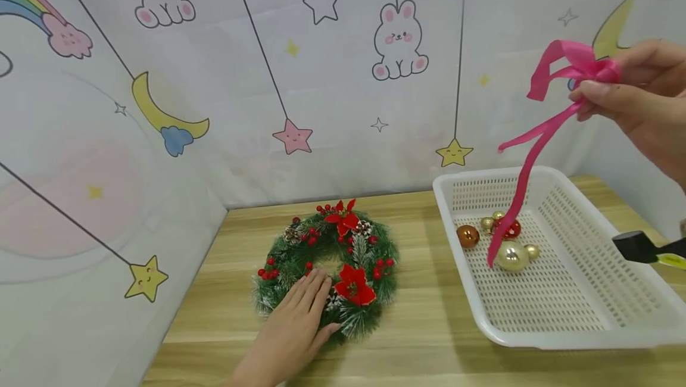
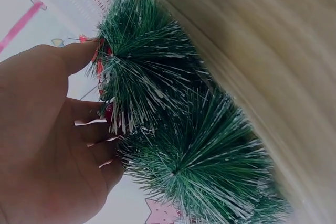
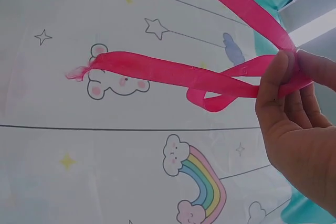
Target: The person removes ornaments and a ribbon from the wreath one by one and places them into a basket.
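A green Christmas wreath point(image 1: 375, 309) with red poinsettias, berries and pine cones lies flat on the wooden table. My left hand point(image 1: 297, 318) rests on its near left side, fingers extended over the greenery; the left wrist view shows the palm beside frosted needles point(image 2: 173, 171). High at the right, my right hand point(image 1: 640, 86) pinches a bright pink ribbon point(image 1: 576, 56) at its knot between thumb and fingers. The ribbon's loop and loose tails hang down, the longest in front of the basket. In the right wrist view the pink ribbon point(image 3: 157, 72) trails from the fingers.
A white plastic basket point(image 1: 536, 339) stands to the right of the wreath. Inside lie a gold bauble point(image 1: 511, 256), a copper bauble point(image 1: 468, 236), a red ornament and smaller gold balls. A black object point(image 1: 635, 247) juts in at the right edge. A patterned curtain point(image 1: 343, 107) hangs behind the table.
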Action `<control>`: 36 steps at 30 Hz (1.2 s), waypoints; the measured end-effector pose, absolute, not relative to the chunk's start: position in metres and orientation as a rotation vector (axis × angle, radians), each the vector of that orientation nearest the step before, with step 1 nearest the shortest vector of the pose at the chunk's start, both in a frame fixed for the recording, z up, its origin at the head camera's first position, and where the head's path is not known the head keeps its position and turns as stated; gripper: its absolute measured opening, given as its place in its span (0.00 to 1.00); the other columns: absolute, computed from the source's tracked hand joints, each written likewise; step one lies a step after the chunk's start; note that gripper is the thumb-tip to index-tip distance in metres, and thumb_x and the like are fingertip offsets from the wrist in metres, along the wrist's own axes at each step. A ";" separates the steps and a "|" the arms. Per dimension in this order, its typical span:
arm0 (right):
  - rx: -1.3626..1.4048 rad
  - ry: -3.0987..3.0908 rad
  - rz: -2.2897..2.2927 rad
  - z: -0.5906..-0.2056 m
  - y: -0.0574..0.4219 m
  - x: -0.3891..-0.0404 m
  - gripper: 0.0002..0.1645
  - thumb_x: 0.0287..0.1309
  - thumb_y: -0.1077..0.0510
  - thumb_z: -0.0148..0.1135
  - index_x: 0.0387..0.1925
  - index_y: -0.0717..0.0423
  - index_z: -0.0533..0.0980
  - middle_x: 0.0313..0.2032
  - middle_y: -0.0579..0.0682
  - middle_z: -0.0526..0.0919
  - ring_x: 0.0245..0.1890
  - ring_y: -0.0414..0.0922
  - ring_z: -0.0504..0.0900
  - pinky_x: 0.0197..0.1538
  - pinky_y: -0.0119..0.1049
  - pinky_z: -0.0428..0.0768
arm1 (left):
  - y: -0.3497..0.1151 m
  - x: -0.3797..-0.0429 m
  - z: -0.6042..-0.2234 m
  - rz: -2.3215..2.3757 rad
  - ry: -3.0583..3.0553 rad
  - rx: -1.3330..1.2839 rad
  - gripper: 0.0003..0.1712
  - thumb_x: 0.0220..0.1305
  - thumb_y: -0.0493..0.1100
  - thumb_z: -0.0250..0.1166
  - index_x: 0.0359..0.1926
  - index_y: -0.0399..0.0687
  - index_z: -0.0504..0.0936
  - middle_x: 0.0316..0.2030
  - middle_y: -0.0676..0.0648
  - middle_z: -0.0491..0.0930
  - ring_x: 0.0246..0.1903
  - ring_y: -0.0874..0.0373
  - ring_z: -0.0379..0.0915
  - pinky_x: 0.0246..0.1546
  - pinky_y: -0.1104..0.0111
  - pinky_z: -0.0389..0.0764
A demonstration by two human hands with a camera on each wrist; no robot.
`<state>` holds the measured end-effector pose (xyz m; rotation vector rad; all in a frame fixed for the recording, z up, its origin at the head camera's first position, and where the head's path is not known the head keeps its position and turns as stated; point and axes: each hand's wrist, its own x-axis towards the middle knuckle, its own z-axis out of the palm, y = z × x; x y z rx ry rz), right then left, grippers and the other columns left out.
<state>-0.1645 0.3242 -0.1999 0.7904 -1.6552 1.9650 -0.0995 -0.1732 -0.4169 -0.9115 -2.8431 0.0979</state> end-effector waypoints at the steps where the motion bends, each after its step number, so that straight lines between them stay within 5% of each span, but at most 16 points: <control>1: 0.783 -1.663 1.962 -0.200 0.328 -0.166 0.12 0.67 0.79 0.54 0.47 0.72 0.79 0.43 0.56 0.92 0.38 0.44 0.92 0.44 0.25 0.89 | -0.173 -0.099 -0.417 0.104 -2.836 -0.911 0.42 0.79 0.64 0.54 0.79 0.39 0.65 0.80 0.39 0.64 0.80 0.45 0.60 0.80 0.52 0.66; 10: 0.731 -1.910 1.847 -0.210 0.348 -0.171 0.11 0.67 0.79 0.55 0.47 0.72 0.79 0.41 0.54 0.92 0.33 0.43 0.91 0.44 0.23 0.88 | -0.172 -0.100 -0.417 0.182 -2.701 -0.903 0.42 0.75 0.62 0.62 0.77 0.41 0.69 0.75 0.40 0.71 0.77 0.46 0.66 0.77 0.53 0.71; 18: 0.449 -2.463 1.389 -0.230 0.355 -0.167 0.11 0.70 0.71 0.61 0.51 0.60 0.80 0.35 0.45 0.90 0.34 0.41 0.85 0.46 0.14 0.78 | -0.175 -0.104 -0.416 0.221 -2.684 -0.851 0.41 0.75 0.62 0.62 0.76 0.42 0.70 0.74 0.40 0.73 0.77 0.45 0.66 0.77 0.52 0.71; 26: 0.278 -2.853 1.183 -0.245 0.348 -0.166 0.13 0.72 0.53 0.67 0.52 0.54 0.80 0.40 0.46 0.92 0.44 0.42 0.85 0.43 0.21 0.79 | -0.177 -0.105 -0.417 0.138 -2.775 -0.844 0.41 0.76 0.63 0.61 0.77 0.42 0.68 0.75 0.39 0.71 0.77 0.45 0.65 0.77 0.51 0.70; 36: 0.490 -3.019 1.220 -0.276 0.324 -0.178 0.11 0.70 0.54 0.69 0.48 0.54 0.81 0.39 0.46 0.90 0.40 0.44 0.85 0.43 0.30 0.84 | -0.178 -0.103 -0.416 0.060 -2.804 -0.858 0.41 0.76 0.61 0.61 0.77 0.39 0.68 0.76 0.39 0.70 0.77 0.45 0.65 0.78 0.53 0.69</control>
